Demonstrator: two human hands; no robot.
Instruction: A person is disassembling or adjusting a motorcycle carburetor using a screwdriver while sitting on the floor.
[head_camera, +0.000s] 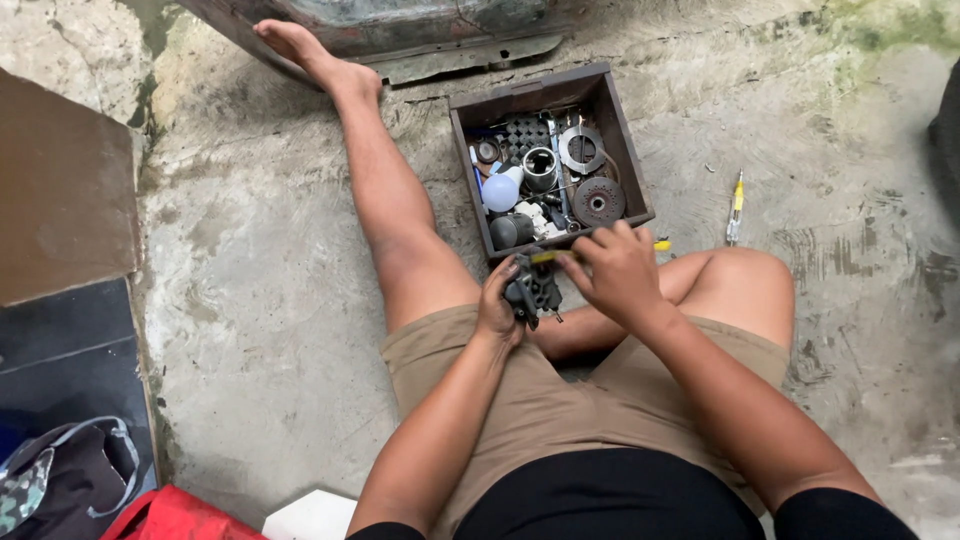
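Right beyond your hands sits an open dark box (612, 120) on the concrete floor (260, 300), crowded with small parts: a pale blue bulb (501, 189), a round grinding disc (598, 201), a flat metal ring (582, 148) and a short metal cylinder (539, 168). Well off to the right of your right hand, a yellow-handled screwdriver (736, 208) lies on the floor by itself, and your bent right leg rests just beneath that hand. Your left hand (497, 300) is closed around a small black mechanical part (533, 289), held up in front of your lap, just short of the box's near wall. The part looks dark, lumpy and greasy, with a thin pin sticking out at its lower right. Your right hand (620, 272) is curled over a yellow tool (556, 257) pressed against the part's top; most of that tool is hidden under your fingers, so its kind is hard to make out.
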